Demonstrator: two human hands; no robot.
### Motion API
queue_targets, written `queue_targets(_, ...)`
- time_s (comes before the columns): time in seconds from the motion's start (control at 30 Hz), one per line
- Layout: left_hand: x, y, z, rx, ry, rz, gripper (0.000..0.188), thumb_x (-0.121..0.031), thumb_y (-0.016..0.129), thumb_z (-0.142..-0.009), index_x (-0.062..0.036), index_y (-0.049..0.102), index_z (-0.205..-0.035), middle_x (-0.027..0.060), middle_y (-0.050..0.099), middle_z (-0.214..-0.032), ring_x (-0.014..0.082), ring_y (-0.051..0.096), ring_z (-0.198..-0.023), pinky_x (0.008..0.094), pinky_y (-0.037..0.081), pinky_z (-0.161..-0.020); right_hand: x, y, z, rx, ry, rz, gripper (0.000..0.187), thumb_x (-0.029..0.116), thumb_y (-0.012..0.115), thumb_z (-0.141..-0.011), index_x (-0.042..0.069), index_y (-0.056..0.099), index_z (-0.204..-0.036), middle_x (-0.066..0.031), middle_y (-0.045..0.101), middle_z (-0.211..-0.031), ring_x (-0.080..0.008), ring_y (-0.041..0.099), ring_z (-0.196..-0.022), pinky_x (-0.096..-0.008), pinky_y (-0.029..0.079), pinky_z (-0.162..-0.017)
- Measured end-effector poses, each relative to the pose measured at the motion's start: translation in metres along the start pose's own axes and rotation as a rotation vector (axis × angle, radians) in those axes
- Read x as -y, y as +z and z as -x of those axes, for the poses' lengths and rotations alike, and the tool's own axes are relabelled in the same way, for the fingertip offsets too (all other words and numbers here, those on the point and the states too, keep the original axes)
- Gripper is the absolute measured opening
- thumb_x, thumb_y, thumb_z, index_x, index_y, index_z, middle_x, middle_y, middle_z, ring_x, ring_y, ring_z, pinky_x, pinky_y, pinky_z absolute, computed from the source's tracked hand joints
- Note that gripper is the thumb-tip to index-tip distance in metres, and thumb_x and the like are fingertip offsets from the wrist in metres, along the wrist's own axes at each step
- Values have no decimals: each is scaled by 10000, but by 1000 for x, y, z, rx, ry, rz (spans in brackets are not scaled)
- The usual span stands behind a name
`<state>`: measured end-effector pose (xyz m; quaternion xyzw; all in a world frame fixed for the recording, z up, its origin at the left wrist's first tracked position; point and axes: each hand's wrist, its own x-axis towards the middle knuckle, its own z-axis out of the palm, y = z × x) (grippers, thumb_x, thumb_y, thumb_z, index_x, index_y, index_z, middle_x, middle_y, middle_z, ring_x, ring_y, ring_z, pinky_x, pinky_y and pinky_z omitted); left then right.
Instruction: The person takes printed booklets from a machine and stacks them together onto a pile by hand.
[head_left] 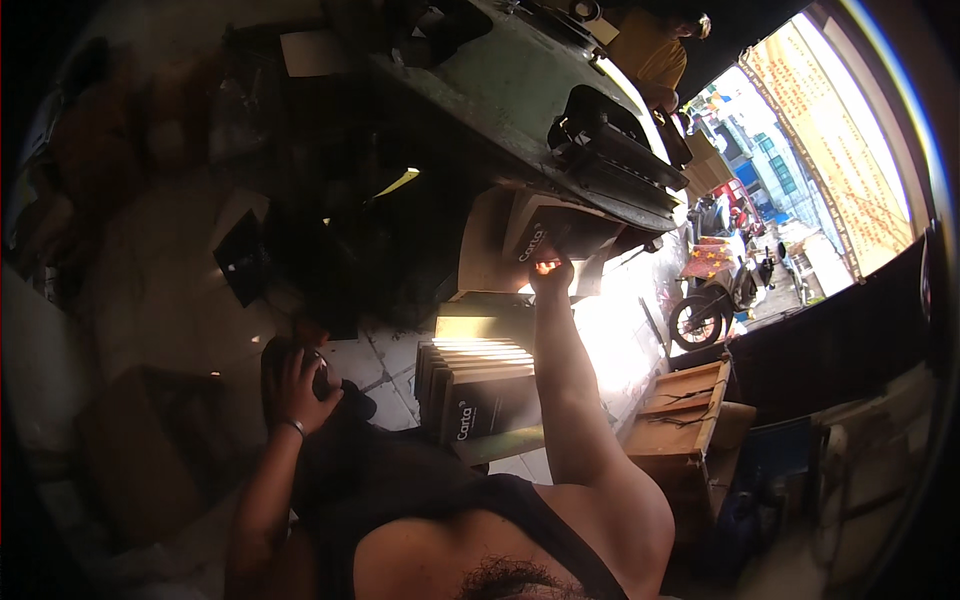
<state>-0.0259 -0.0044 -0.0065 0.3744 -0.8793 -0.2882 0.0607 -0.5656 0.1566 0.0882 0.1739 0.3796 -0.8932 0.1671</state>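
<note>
My right hand [550,277] reaches forward and closes on the near edge of a dark flat box [572,232] with white lettering. That box leans in or against an open brown carton [480,245] below the table edge. Bright sun falls on the fingers. Closer to me, between my arms, several similar dark flat boxes [490,405] stand in a row with pale edges upward. My left hand [303,388] lies with fingers spread over a dark rounded shape, seemingly my knee; deep shadow hides what is under the palm.
A pale green worktable [480,85] with a black device [610,145] on its edge overhangs the carton. A wooden crate [680,405] stands at the right. Beyond it a motorbike [715,295] is parked by the bright doorway. Another person in yellow [645,50] is at the far side.
</note>
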Motion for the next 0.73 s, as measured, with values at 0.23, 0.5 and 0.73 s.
queue_targets(0.23,-10,-5,-14,12,43,-130,717,-530,785,-815,-207,583,-1423,89,421,-1614,313,336,-1522,597,206,-1238,53,-30,92,276,-290,743,411,82,684,-988,75,499,-1355,-83,671,-1026,-139,675,-773,-278,571,-562)
queue_targets(0.5,-8,-6,-14,93,29,-195,751,-586,735,-836,-237,540,-1472,64,394,-1632,273,271,-1555,605,137,-1259,130,-10,231,738,-333,1577,395,-13,651,-901,37,667,-1292,-108,732,-1065,-172,692,-921,-332,559,-810)
queue_targets(0.73,-45,-12,-14,242,-38,-114,810,-617,710,-853,-234,474,-1527,77,338,-1666,284,231,-1573,687,103,-1234,73,-72,264,701,-555,2045,548,142,752,-881,254,653,-1409,-105,666,-1315,-268,579,-1306,-450,357,-1192)
